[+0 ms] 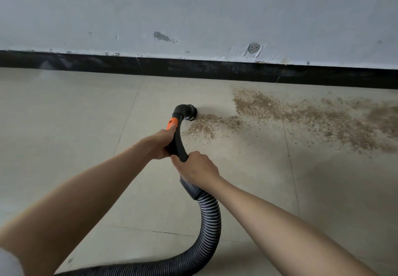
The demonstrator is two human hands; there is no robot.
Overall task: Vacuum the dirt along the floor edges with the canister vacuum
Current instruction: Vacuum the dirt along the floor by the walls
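Both hands, left (pixel 160 144) and right (pixel 197 168), clamp the wand (pixel 177 144), its nozzle (pixel 187 113) at the dirt's (pixel 301 114) left end near the baseboard (pixel 215 68); mid-sweep, next move probably rightward.

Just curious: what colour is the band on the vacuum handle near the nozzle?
Orange, on the black handle; the band shows best in the head view.
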